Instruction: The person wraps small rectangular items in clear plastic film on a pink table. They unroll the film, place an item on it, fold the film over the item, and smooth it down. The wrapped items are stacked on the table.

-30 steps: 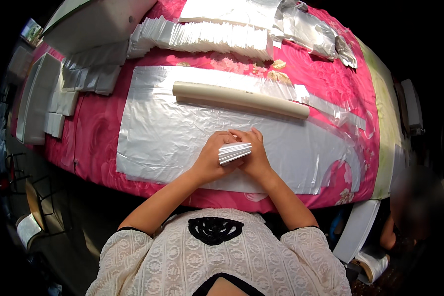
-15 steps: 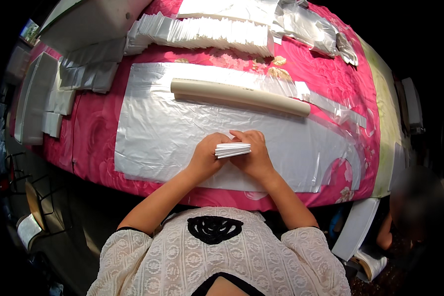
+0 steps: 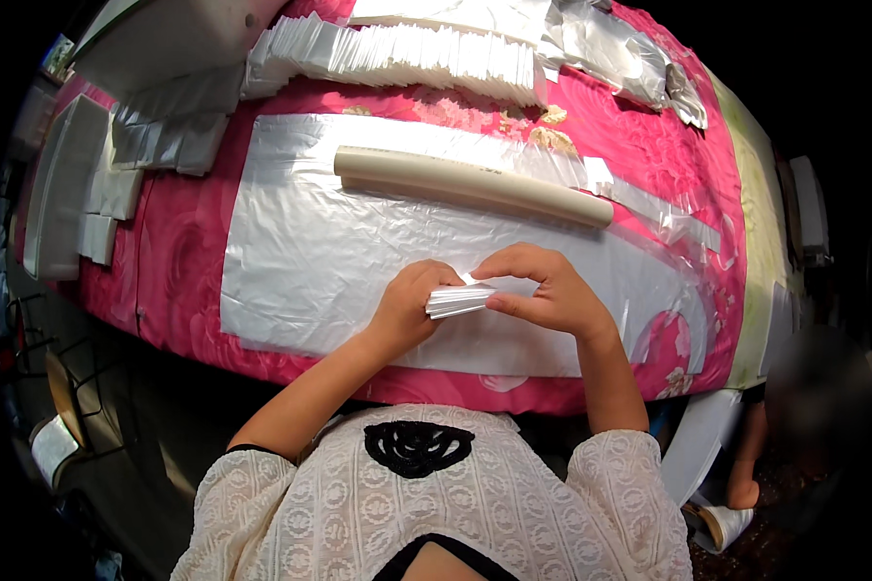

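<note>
My left hand is closed around a small stack of folded white sheets, held above a silvery-white plastic sheet. My right hand curves in a C at the stack's right end. Its thumb touches the near corner and its index fingertip the far side, with a gap inside the curve. The layered edges of the stack point toward me. Beneath lies the wrinkled plastic sheet, and across its far part rests a long cream-coloured tube.
A long row of upright folded white sheets stands at the back. White packets and a white tray are at the left. Clear plastic strips lie to the right on the pink floral cloth. Another person sits at the right.
My right hand has moved from close against my left hand out to the right, its fingers now arched at the stack's right end. My left hand stays around the stack.
</note>
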A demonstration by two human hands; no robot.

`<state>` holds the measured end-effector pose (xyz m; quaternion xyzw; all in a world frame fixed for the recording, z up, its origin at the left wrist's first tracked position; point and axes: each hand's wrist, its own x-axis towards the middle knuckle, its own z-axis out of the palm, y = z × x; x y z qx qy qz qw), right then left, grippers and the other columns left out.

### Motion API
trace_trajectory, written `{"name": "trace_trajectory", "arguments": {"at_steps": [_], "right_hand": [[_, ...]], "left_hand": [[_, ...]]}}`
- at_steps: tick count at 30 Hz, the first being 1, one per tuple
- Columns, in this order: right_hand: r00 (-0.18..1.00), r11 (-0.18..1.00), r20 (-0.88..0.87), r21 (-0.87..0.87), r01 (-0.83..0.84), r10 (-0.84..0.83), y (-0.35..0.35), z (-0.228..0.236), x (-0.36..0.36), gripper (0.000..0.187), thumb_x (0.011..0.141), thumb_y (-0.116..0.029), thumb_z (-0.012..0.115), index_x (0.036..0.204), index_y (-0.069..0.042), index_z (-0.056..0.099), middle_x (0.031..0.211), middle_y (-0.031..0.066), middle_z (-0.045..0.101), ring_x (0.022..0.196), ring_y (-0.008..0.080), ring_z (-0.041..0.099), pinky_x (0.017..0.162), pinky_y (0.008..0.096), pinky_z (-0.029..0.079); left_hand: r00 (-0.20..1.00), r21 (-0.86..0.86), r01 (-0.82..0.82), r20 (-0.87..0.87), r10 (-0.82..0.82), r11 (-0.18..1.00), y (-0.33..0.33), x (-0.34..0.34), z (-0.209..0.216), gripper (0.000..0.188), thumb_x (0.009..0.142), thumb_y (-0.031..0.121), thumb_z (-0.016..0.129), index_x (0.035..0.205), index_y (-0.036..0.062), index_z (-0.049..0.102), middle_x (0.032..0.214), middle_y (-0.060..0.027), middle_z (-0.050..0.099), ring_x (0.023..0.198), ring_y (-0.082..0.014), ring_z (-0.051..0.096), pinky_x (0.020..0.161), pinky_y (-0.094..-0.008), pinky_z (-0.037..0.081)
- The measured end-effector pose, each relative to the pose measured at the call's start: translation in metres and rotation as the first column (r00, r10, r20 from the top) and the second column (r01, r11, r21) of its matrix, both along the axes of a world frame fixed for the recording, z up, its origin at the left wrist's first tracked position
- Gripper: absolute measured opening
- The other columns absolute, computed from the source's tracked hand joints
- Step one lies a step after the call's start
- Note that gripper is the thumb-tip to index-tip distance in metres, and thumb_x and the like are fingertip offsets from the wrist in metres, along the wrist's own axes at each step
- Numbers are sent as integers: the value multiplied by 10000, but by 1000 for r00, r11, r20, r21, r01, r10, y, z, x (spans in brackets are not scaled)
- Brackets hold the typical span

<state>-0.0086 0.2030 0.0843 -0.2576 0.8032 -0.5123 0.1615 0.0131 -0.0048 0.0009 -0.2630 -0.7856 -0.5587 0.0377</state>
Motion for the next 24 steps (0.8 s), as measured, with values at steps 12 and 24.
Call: {"name": "trace_trajectory", "arguments": {"at_steps": [12,24], "right_hand": [[968,995,250,-98,13,12,-1,-6,-8,219,812,-133,648,1005,-28,660,912,63,658,846,129,585,775,274,460],[518,678,-698,63,732,-494,51,-79,-192,502,742,-140,621,1223,-38,525,1181,174,562,1067,303,553,929,364,425]], "left_hand": [[1000,-15,-13,13,13,1000,-1,0,1,233,671,-8,642,880,69,577,885,-99,609,852,-304,578,739,-379,458],[999,-58,-6,35,8,998,-1,0,2,253,634,-30,659,856,60,578,870,-94,613,835,-296,578,725,-360,460]]}}
